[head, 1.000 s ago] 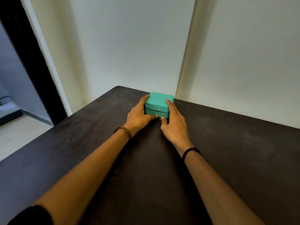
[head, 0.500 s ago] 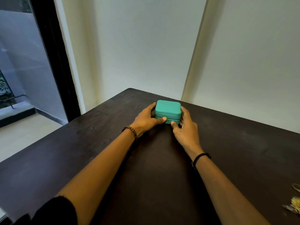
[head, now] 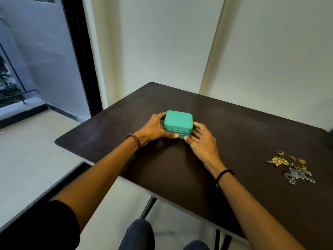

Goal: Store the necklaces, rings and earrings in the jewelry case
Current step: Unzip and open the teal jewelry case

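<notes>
Sitting closed on the table [head: 252,127], the jewelry case [head: 178,123] is gripped from both sides: left hand [head: 153,128] at 9 o'clock, thumb across its front; right hand [head: 201,141] at 4 o'clock, fingers curled. Well apart at 4 o'clock lies loose jewelry [head: 290,166].

Bench [head: 252,134]: dark brown top, matt, with rounded corners; its far side lies close against the wall.
Bench legs [head: 147,207]: black; one slanted strut under the near edge; two more further right, low in the view.
Wall [head: 162,42]: plain off-white; a projecting section [head: 279,51] on the right makes a vertical edge running down to the bench.
Door frame [head: 81,60]: black, tall, just left of the wall.
Glass pane [head: 36,51]: left of the frame; a grey-blue surface behind it; a thin railing [head: 16,76] and some foliage [head: 7,87] at the far left.
Floor [head: 27,159]: pale; crossed by a dark diagonal strip.
Dark object [head: 328,139]: at the bench's right edge, cut off; too little shows to tell what it is.
</notes>
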### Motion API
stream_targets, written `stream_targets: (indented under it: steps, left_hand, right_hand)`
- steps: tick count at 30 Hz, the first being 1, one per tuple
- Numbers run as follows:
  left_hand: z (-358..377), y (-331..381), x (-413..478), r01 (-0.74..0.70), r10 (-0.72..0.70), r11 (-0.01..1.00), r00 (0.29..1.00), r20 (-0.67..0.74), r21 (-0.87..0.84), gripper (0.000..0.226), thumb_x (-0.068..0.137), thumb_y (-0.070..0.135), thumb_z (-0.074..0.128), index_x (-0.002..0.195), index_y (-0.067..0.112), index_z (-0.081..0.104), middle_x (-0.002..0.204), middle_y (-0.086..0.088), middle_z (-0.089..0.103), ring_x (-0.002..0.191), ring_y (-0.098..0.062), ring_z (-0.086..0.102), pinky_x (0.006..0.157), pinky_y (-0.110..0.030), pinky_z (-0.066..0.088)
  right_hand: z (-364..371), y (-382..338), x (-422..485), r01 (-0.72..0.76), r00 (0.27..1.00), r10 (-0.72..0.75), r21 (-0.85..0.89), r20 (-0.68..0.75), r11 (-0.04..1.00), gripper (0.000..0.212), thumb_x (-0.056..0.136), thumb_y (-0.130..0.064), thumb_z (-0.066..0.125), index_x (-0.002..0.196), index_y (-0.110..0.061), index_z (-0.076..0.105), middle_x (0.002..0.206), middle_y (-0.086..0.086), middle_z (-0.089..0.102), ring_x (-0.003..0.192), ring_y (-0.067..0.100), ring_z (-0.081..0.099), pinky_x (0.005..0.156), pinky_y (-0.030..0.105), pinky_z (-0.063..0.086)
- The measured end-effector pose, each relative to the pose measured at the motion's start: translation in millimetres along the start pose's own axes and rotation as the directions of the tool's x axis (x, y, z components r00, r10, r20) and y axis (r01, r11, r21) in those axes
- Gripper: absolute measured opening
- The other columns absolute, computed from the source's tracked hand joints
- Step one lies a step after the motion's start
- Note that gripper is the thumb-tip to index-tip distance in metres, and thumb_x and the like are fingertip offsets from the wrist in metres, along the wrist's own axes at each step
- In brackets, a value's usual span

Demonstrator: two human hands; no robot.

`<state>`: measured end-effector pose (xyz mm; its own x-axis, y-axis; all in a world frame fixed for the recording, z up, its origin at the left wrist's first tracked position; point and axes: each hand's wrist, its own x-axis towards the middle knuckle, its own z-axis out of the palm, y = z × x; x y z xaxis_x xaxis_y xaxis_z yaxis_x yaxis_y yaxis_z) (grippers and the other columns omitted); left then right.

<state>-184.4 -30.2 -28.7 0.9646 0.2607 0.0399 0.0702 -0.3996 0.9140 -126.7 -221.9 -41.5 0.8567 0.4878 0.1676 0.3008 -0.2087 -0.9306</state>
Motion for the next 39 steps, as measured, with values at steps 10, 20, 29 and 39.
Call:
stream_targets:
  steps: [10,20,29,39]
  left_hand:
    - [-31.1,-17.8,-96.1,0.079,-0.075,0.996,0.993,-0.087,0.038,0.105,0.058,0.028,0.094,0.144,0.024,0.033,0.139,0.007,0.049,0.119,-0.011,0.052,0.109,-0.038,0.044]
    - [-49.9,-32.4,-108.7,0.052,-0.007,0.941,0.991,-0.132,0.333,0.11,0.06,0.054,0.087,0.15,0.036,0.026,0.126,0.012,0.047,0.122,-0.006,0.033,0.115,-0.038,0.006]
    - [-53.6,-38.7,-107.9,0.007,0.006,0.993,0.994,-0.105,0.12,0.102,0.055,0.046,0.093,0.141,0.041,0.038,0.125,0.023,0.057,0.119,0.002,0.05,0.116,-0.038,0.033]
    - [-57.4,-28.8,-114.4,0.016,-0.018,0.987,1.0,-0.01,-0.163,0.048,0.075,0.036,0.076,0.119,0.035,0.057,0.109,0.02,0.072,0.105,-0.002,0.067,0.085,-0.016,0.053]
  right_hand:
    - [26.5,-18.6,-66.6,0.044,0.989,-0.043,-0.004,0.14,0.999,0.047,0.093,0.003,0.059,0.133,-0.022,0.058,0.128,-0.011,0.062,0.12,0.001,0.06,0.093,0.017,0.053]
    - [57.3,-21.6,-21.5,-0.047,0.991,0.05,-0.025,0.121,0.999,0.03,0.102,-0.006,0.053,0.128,-0.018,0.06,0.122,-0.007,0.067,0.111,0.004,0.063,0.088,0.016,0.05]
    - [56.0,-27.3,10.1,0.035,0.938,-0.006,-0.078,0.346,0.996,0.054,0.09,0.02,0.041,0.124,-0.013,0.067,0.122,-0.001,0.069,0.118,0.009,0.062,0.103,0.027,0.05]
    - [43.6,-23.3,1.0,-0.189,0.902,0.067,0.251,0.427,0.949,0.024,0.102,-0.001,0.052,0.121,-0.007,0.066,0.127,0.019,0.068,0.114,0.029,0.061,0.108,0.046,0.044]
